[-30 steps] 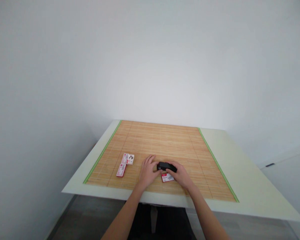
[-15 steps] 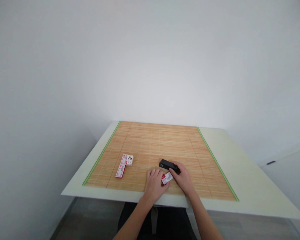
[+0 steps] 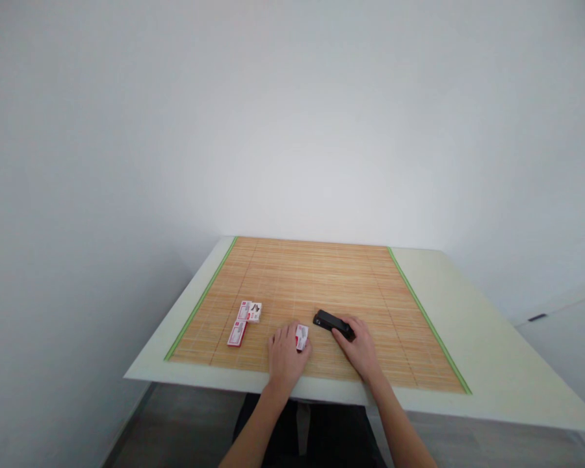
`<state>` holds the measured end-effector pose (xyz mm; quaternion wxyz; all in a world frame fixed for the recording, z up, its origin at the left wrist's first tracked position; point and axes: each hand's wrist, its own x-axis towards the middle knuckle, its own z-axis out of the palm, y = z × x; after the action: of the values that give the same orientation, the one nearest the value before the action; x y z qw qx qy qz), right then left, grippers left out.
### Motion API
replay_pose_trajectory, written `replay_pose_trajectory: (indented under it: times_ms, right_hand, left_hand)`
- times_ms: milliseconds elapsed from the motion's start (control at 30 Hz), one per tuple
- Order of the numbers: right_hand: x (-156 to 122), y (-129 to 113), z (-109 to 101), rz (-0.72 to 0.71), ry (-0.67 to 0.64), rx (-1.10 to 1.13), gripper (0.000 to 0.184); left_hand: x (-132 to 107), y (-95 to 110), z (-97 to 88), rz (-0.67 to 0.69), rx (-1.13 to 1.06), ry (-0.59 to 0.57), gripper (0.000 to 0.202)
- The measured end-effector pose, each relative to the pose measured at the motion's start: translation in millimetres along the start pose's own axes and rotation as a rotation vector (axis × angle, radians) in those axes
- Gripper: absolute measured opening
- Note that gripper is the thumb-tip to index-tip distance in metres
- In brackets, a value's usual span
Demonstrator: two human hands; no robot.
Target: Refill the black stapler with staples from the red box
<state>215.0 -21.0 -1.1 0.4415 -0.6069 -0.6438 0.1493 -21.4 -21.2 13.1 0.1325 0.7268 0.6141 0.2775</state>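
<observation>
1. The left hand (image 3: 286, 356) is curled around a small white-and-red box (image 3: 301, 337), fingers along its left side and thumb at its near right corner; whether the box is raised or resting cannot be told.
2. That box sits near the middle of the near part of a bamboo mat (image 3: 316, 273), to the left of a black stapler-like tool (image 3: 332, 322) and apart from it.
3. The right hand (image 3: 359, 344) grips the right end of the black tool, with the thumb on the near side and the fingers over the far side.
4. The tool lies slantwise – its free end points left and slightly to the far side.
5. Well to the left of the left hand, three more small boxes form a tight group: a pink-and-white box (image 3: 244, 310) at the far left, a white box with a dark picture (image 3: 255, 312) just to its right, and a red-sided box (image 3: 236, 333) on the near side. Their print is too small to read.
6. The mat has green borders at left and right and lies on a white table (image 3: 458, 312), which extends farther out on the right.
7. Beyond the far edge stands a plain pale wall (image 3: 312, 130).
</observation>
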Motion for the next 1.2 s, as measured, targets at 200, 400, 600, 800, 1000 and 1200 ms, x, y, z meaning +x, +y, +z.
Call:
replay_pose_trajectory:
  times_ms: [200, 400, 600, 800, 1000, 1200]
  right_hand:
    - [-1.7, -2.2, -0.9, 0.017, 0.011, -0.036, 0.03]
    - [-13.6, -9.1, 1.0, 0.052, 0.014, -0.071, 0.031]
    - [-36.4, -10.8, 0.7, 0.05, -0.04, -0.085, 0.036]
    - [-49.9, -7.4, 0.9, 0.014, -0.131, -0.089, 0.047]
    - [-51.4, -11.6, 7.0, 0.003, -0.14, -0.115, 0.042]
    - [-51.6, -13.9, 11.9, 0.015, -0.104, -0.136, 0.038]
  left_hand:
    - [5.0, -5.7, -0.2, -0.014, -0.003, -0.01, 0.046]
    - [2.8, -12.3, -5.4, 0.03, -0.08, -0.021, 0.049]
    - [5.6, -26.9, -13.1, 0.075, -0.142, -0.104, 0.043]
    - [13.6, -20.3, -6.7, 0.108, -0.169, -0.161, 0.045]
    - [20.9, -5.7, 5.7, 0.159, -0.214, -0.188, 0.043]
    - [21.4, -5.6, 5.6, 0.181, -0.229, -0.196, 0.043]
